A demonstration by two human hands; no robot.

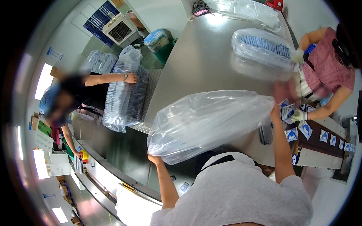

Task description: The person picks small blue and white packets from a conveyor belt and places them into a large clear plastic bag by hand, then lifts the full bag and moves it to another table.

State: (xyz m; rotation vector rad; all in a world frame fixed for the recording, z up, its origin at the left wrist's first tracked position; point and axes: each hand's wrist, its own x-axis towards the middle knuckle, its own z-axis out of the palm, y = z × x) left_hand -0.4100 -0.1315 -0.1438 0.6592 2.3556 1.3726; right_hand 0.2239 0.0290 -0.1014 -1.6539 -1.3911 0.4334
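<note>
A large clear plastic bag is stretched out across the front of the metal table, held level between my two hands. My left hand is closed on its lower left end. At the right end, my right hand is closed on the bag's edge. The bag looks puffed and wrinkled, and I see nothing packed in it. Beneath its right part lies a dark grey flat object on the table. Some of my fingers are hidden by the plastic and too small to make out.
A filled clear bag of blue-white packets lies at the far right of the table. A co-worker in pink stands by a conveyor carrying small packets. At left, another co-worker touches stacked bagged packets. A green bin stands behind.
</note>
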